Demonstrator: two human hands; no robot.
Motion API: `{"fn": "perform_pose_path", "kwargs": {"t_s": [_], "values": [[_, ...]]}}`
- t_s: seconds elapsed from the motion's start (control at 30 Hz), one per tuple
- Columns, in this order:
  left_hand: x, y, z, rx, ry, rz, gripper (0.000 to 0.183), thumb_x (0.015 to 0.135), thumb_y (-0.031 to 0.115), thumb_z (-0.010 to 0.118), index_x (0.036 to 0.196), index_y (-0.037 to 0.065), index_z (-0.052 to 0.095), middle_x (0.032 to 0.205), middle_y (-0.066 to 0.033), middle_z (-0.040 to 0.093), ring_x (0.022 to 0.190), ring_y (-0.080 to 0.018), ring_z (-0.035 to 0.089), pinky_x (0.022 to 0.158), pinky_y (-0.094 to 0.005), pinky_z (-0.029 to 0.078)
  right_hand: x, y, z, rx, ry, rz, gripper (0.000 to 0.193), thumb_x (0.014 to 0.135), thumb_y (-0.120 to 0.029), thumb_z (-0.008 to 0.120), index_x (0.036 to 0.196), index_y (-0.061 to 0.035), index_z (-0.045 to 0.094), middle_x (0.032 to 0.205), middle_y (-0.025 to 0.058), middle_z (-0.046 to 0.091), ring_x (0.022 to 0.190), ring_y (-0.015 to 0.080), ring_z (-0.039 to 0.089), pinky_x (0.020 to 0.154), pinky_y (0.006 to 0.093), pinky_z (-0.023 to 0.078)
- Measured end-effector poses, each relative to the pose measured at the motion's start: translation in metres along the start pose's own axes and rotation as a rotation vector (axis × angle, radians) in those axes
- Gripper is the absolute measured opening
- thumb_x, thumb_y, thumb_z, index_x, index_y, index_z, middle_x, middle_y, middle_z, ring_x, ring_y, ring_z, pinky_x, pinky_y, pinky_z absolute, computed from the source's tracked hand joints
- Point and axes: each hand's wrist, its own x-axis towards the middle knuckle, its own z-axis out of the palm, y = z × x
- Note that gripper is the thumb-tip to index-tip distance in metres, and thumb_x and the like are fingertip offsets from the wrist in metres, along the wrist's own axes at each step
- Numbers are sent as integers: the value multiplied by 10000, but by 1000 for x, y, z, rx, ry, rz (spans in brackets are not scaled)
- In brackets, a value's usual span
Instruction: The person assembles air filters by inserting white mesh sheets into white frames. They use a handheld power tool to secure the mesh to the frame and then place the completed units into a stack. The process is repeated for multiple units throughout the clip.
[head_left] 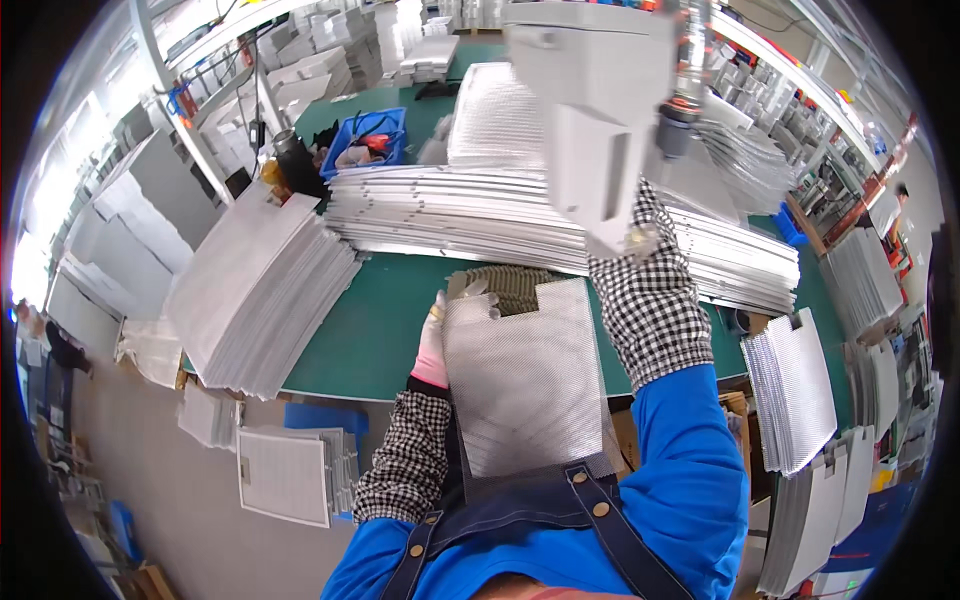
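My left hand, in a pink and white glove, grips the left edge of a silvery perforated mesh panel that rests against my apron at the green table's front edge. A ribbed olive pad shows just beyond the panel's notched top. My right hand, gloved with a checked sleeve cover, is raised above the table and holds a white hanging power tool whose body hides most of the hand.
A long stack of mesh panels lies across the table behind the panel. Another tilted stack sits at the left. More panels stand at the right. A blue bin is at the back.
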Motion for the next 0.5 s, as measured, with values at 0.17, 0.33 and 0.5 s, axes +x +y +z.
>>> {"fn": "perform_pose_path", "kwargs": {"t_s": [0.17,0.33,0.5], "values": [[6,-6,-12,-61,-109,-32,820,889,630,640,1377,-12,492,1200,-189,601,1054,-292,607,890,-399,553,6,23,1,159,119,-21,405,947,-197,615,1320,-42,584,1189,118,682,1085,245,649,1013,382,468],[8,-7,-4,-44,-68,-58,836,890,644,625,1400,-1,470,1210,-188,597,1102,-332,597,923,-463,549,26,52,-46,960,307,-176,376,931,-145,643,1292,-45,614,1154,90,694,1075,220,644,1019,365,459],[-1,-1,6,-110,-87,-59,860,914,660,568,1440,-8,433,1229,-192,596,1111,-332,600,947,-468,541,-39,27,-66,1768,-116,-111,425,900,5,642,1317,-21,563,1182,103,676,1057,239,648,950,360,518]]}}
